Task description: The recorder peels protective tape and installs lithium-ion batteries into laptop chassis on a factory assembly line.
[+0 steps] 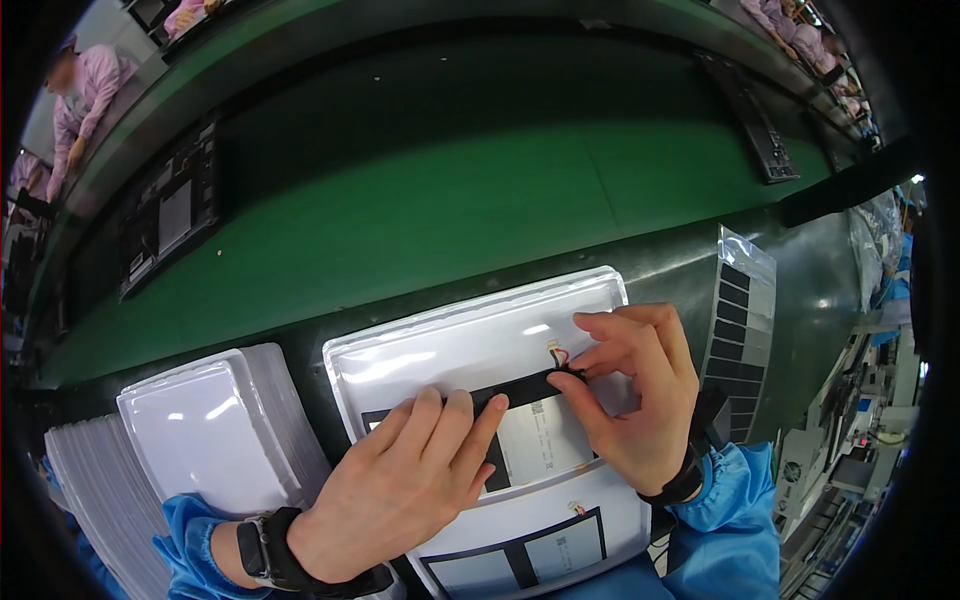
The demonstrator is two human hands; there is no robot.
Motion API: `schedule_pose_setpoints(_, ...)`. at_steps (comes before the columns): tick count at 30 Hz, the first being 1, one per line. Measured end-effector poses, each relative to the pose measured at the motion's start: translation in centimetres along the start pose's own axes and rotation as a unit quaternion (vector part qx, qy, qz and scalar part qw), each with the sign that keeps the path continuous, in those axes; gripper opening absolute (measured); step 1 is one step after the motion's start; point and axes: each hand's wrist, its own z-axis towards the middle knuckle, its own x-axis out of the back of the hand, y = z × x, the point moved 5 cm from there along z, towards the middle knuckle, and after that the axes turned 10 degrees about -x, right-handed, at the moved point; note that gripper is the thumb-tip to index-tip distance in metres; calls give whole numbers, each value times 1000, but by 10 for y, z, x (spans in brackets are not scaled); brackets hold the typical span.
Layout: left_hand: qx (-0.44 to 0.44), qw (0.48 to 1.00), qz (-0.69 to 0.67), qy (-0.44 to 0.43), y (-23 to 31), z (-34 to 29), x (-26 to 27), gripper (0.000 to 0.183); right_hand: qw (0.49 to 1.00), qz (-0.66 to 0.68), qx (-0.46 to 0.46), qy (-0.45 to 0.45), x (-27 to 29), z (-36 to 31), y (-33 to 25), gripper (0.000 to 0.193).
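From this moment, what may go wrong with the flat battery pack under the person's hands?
The thin coloured wires might be tugged or bent, as the right hand is so close beside them. The black strip along the battery pack could crease if the left hand, with a fingertip on it, presses unevenly.
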Motion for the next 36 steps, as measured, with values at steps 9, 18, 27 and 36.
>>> schedule_pose_setpoints(9,4,1000,-28,-5,2,9,1,66,971,-237,30,13,33,11,-9,53)
schedule_pose_setpoints(18,-27,998,-49,42,6,13,-3,69,917,-381,104,-53,86,-61,15,60)
schedule_pose_setpoints(27,2,997,-46,69,26,-7,10,61,873,-351,-245,232,188,-136,156,77)
schedule_pose_setpoints(36,-61,989,-41,127,56,7,48,40,943,166,-159,242,191,-154,164,11)
